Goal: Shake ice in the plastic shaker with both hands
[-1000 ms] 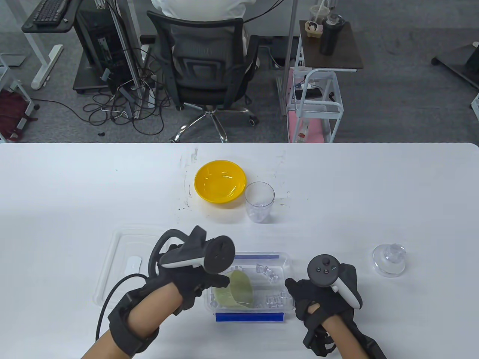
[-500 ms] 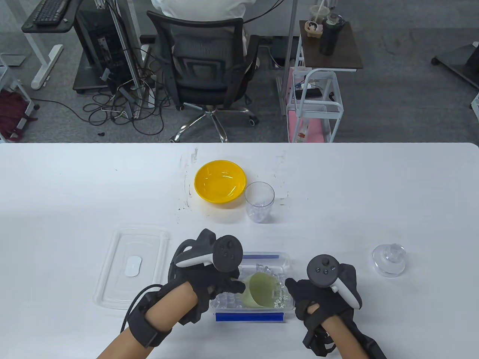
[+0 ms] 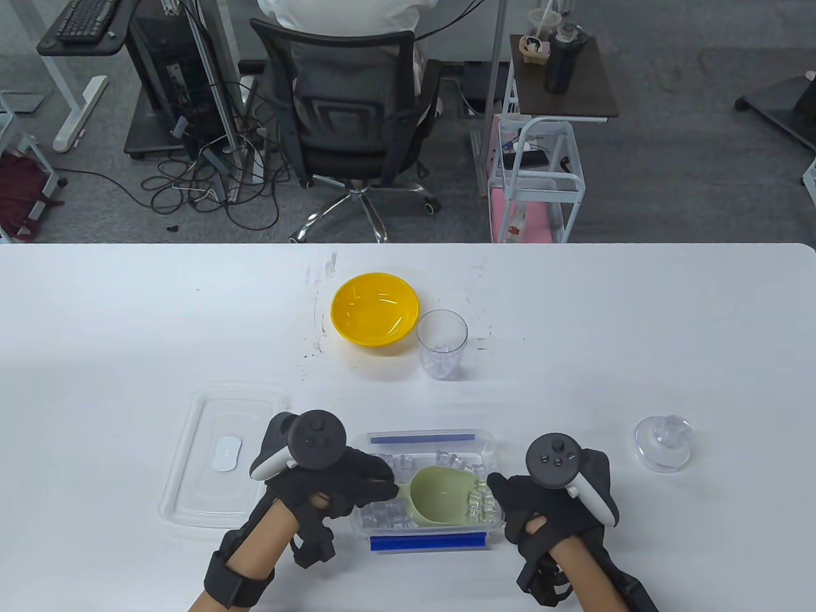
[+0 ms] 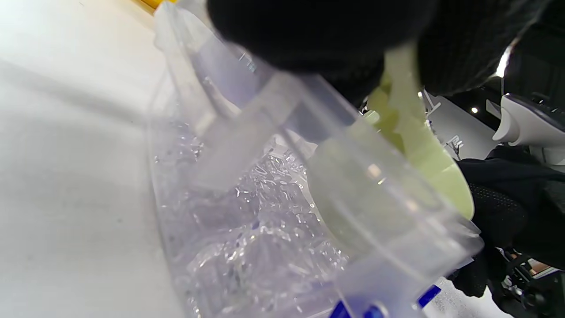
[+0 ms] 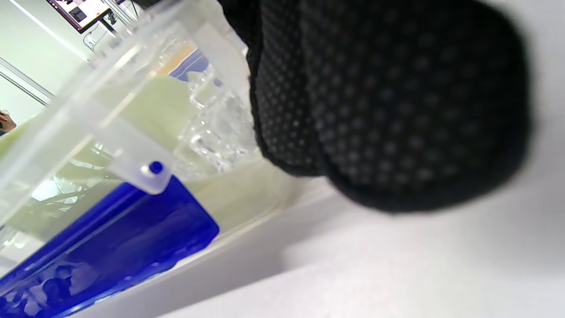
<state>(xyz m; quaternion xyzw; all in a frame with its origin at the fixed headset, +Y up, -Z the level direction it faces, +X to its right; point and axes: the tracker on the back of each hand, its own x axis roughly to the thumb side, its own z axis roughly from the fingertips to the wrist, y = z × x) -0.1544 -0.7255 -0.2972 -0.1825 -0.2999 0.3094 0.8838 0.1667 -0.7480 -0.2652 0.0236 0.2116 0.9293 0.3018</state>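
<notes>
1. The left hand (image 3: 331,481) grips the handle of a smooth, pale green scoop (image 3: 443,496), which lies in a clear, rectangular plastic box (image 3: 486,440) of ice cubes (image 3: 389,513) near the counter's (image 3: 95,319) front edge.
2. The right hand (image 3: 548,503) holds the box's right end.
3. The clear, round plastic cup (image 3: 442,344) stands mid-counter, touching a glossy yellow bowl (image 3: 375,309).
4. A clear domed lid (image 3: 663,441) sits right of the box; a flat lid (image 3: 220,449) sits left.

The table view is bright, even and sharp, with soft shadows on the white tabletop (image 3: 127,319). Both wrist views are blurred up close; the gloved fingers (image 5: 397,110) are dark and unfocused.
</notes>
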